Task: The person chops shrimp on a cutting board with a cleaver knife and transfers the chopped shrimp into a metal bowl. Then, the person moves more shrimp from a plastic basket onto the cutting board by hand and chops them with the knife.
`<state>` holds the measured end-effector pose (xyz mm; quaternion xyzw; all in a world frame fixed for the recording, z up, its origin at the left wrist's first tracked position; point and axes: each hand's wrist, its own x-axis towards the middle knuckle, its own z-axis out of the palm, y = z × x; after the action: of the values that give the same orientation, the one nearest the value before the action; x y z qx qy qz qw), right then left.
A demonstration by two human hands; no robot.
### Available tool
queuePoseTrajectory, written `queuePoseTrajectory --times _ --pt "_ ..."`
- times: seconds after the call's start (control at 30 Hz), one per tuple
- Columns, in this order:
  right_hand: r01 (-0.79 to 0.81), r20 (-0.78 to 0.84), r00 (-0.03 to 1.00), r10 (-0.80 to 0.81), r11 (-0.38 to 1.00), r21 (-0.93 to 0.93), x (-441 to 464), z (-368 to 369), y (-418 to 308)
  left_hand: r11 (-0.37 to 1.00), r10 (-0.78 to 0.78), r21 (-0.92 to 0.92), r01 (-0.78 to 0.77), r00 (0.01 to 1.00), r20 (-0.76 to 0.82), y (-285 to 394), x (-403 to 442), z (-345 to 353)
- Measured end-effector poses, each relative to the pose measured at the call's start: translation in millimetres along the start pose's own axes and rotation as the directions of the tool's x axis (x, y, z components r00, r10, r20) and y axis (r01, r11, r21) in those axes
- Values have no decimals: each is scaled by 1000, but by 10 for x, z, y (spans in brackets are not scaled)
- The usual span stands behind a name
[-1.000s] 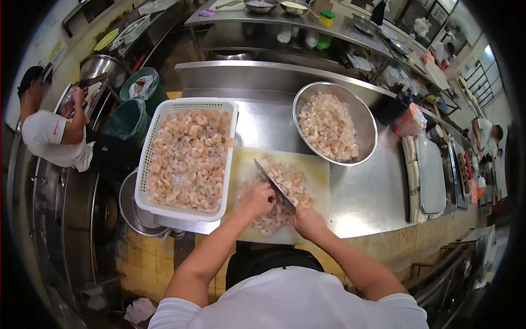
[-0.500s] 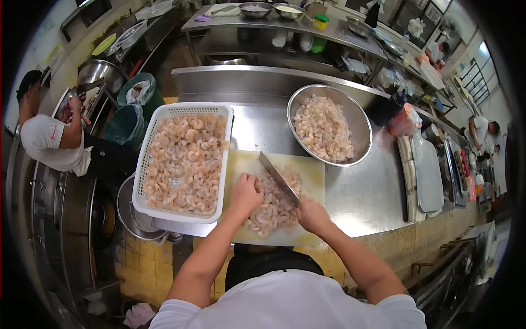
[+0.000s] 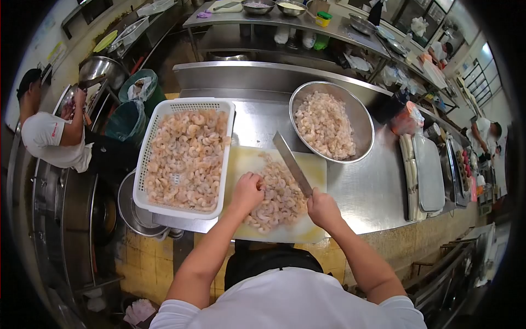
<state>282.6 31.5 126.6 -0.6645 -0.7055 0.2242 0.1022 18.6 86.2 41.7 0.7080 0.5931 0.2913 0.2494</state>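
On the cutting board (image 3: 239, 162), between white basket (image 3: 225, 170) and metal bowl (image 3: 364, 137): one shrimp pile (image 3: 276, 203), one knife (image 3: 293, 164).

Left hand (image 3: 249, 191): fingers curled at the pile's left edge, tucked, I judge, away from the blade; whether they pinch anything I cannot tell. Right hand (image 3: 323, 207): wrapped closed round the knife's handle, blade slanting far and left over the pile's right side, probably so the edge clears my fingers. Pile: loose across the board's middle. Basket: left, heaped with whole-looking shrimp (image 3: 186, 164), perforated sides presumably for draining. Bowl: by the board's far right corner, holding smaller-looking pieces (image 3: 326, 123), likely kept within easy reach.
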Motion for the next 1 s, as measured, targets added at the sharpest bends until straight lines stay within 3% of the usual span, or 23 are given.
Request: queuePoseTrajectory --times 0.17,0.33,0.47,0.63,0.73,0.83,1.0 --pt "-13 40 999 15 999 -45 -9 229 203 1000 12 21 -12 1000 16 40 3 -18" --pt "-41 13 999 41 999 12 -29 -141 -125 1000 14 8 -14 1000 14 -1 11 8" --pt "33 37 999 -32 999 -25 -36 290 94 1000 -9 -11 9 1000 4 61 -49 -31" --pt "-6 77 997 8 999 -35 -36 45 -112 1000 -23 -20 23 1000 -20 19 -54 -5" --pt "82 47 996 -82 997 3 -71 -3 -301 1000 -11 -20 10 1000 -25 18 -48 -12" --pt "88 128 989 -74 990 -107 42 428 -121 999 -21 -29 21 1000 1 53 -48 -47" --pt "89 82 993 -85 995 -42 29 199 -89 999 -25 -33 25 1000 -3 46 -59 -39"
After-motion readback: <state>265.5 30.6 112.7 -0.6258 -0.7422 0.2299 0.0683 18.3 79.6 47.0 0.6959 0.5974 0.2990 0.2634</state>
